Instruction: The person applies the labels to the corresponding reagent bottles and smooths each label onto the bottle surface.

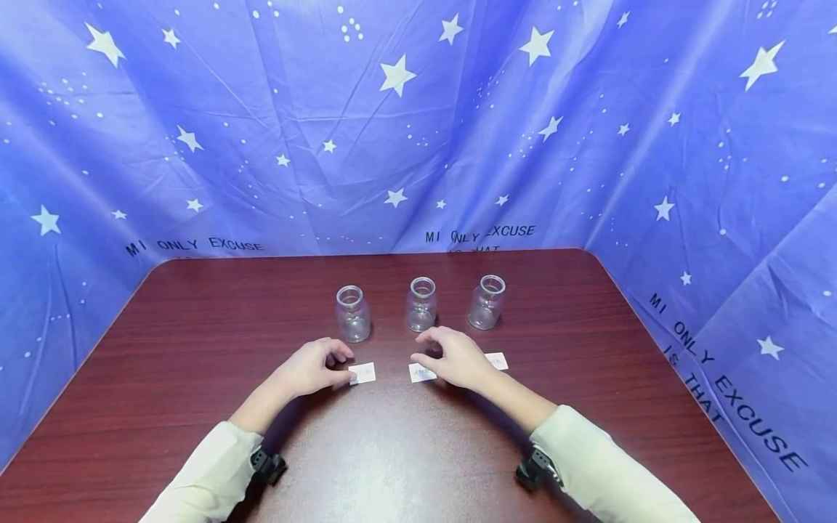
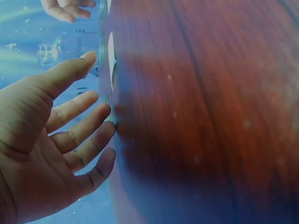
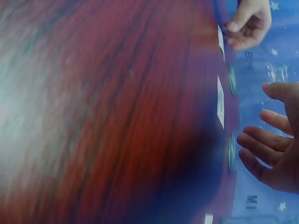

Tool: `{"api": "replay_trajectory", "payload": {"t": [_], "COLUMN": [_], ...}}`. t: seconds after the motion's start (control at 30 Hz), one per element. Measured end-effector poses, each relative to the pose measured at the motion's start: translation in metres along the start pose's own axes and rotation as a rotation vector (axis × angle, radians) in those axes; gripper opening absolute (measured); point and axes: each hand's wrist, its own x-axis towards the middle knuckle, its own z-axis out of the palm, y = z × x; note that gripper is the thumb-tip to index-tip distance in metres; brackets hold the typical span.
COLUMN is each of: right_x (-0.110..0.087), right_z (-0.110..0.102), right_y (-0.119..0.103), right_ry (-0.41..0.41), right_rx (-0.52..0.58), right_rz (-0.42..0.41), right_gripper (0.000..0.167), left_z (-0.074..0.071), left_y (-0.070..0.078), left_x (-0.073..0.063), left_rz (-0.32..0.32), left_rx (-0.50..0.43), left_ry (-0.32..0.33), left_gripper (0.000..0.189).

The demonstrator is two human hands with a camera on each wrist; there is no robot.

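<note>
Blue star-printed cloth [image 1: 327, 109] hangs behind and beside a dark reddish wood-grain table [image 1: 131, 407]. Over it, the left hand [image 1: 320, 367] has its fingers loosely bent and spread, with nothing in its grasp; its thumb comes to the edge of the left card [image 1: 366, 373], though whether it touches cannot be told. The right hand [image 1: 461, 359] is likewise relaxed, thumb apart from the fingers and holding nothing, and it partly hides the middle card [image 1: 418, 373] and the right card [image 1: 498, 360]. All three cards are white, lie on the tabletop and bear small marks too faint to read.

Just beyond them, the left jar [image 1: 354, 319], the middle jar [image 1: 421, 309] and the right jar [image 1: 487, 305] stand upright in a row, clear and well apart. Pale sleeves [image 1: 209, 465] cover the forearms, and a black device [image 1: 268, 465] sits at each wrist.
</note>
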Motion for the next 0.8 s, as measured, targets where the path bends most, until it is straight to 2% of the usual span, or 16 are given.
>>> {"api": "replay_trajectory", "payload": {"t": [0.27,0.5,0.8], "right_x": [0.007,0.014,0.022], "right_z": [0.019,0.035,0.049], "right_y": [-0.014,-0.022,-0.033], "right_ry": [-0.080,-0.085,-0.127], "right_rx": [-0.012,-0.105,-0.179], "right_rz": [-0.035,-0.135,-0.158], "right_gripper": [0.033,0.030,0.030], "left_z": [0.002,0.003,0.005], "left_y": [0.004,0.004,0.005], "left_x": [0.000,0.000,-0.001], "left_rz": [0.039,0.035,0.025], "left_rx": [0.048,0.072,0.105], "left_ry": [0.011,0.008,0.017], "left_gripper": [0.032,0.032,0.029]}}
